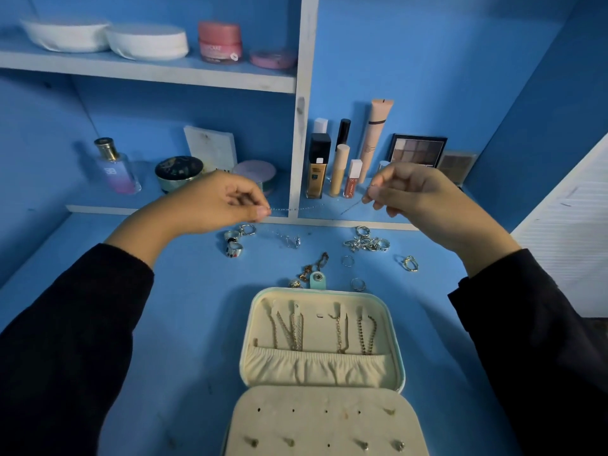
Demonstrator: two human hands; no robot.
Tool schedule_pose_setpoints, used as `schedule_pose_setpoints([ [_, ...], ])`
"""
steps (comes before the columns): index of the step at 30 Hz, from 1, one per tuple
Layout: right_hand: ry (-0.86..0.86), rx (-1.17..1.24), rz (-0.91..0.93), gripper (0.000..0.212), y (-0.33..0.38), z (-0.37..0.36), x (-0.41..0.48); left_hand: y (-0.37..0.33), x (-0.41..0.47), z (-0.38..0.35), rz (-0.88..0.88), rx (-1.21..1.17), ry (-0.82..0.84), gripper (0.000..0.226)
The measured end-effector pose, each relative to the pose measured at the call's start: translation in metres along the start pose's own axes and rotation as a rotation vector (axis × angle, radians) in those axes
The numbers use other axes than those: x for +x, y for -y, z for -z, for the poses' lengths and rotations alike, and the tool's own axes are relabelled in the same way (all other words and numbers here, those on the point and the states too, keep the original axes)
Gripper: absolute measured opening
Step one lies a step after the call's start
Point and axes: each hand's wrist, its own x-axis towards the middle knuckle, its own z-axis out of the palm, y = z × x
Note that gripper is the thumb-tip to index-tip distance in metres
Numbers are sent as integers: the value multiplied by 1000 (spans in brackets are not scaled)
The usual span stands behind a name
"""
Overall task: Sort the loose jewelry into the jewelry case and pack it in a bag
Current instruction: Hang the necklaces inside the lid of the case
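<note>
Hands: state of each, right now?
Left hand: pinching one end of the thin silver chain.
Right hand: pinching its other end.

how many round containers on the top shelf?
4, along the top shelf: left white disc at the far left, second white disc beside it, pink jar next, flat pink tin rightmost by the divider. Others may be hidden beyond the left frame edge.

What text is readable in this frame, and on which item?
"CARE", end of a longer word, start blurred: pink jar, upper shelf.
Two letters, maybe "BB": perfume bottle, unsure.
Foundation bottle, lip gloss tube, tall tube: print too blurred to read.
Jewelry case: no text.
</note>
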Motion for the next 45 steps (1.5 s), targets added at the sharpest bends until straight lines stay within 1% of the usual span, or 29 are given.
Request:
schedule_pose_setpoints([
  [3,-7,76,30,4,6,-5,0,3,-1,-6,54,64,60,4],
  [7,3,100,79,4,15,-14,-2,2,2,-17,63,127,63,7],
  [8,11,95,88,3,17,-17,-2,0,2,-20,54,102,52,9],
  [10,28,92,100,2,21,-23,-3,-10,2,-27,10,-26,25,13],
  [12,49,95,110,2,24,-30,-4,-25,0,-37,-63,-191,10,16],
  [14,74,93,125,2,28,-36,-5,-38,-3,-48,-136,-291,25,17],
  [17,89,98,142,1,32,-39,-7,-45,-4,-60,-185,-350,50,17],
  [20,65,94,136,2,35,-36,-9,-42,-3,-59,-186,-344,51,10],
  [23,19,89,126,2,37,-30,-9,-39,-3,-52,-196,-329,40,9],
  [26,-10,90,113,2,36,-22,-10,-33,-3,-43,-197,-338,-1,6],
  [29,4,97,75,7,33,-15,-12,-20,-5,-33,-153,-396,-73,14],
  [32,-19,97,47,9,32,-9,-16,-12,-10,-25,-146,-391,-126,14],
  [36,-73,89,55,4,34,-11,-23,-22,-17,-19,-217,-459,-253,15],
  [40,-176,156,104,4,44,-15,-33,-38,-26,-17,-292,-480,-378,12],
  [43,-230,205,138,3,54,-19,-43,-50,-35,-16,-325,-474,-423,9],
  [45,-241,201,163,3,62,-21,-51,-58,-44,-14,-344,-461,-426,11],
])
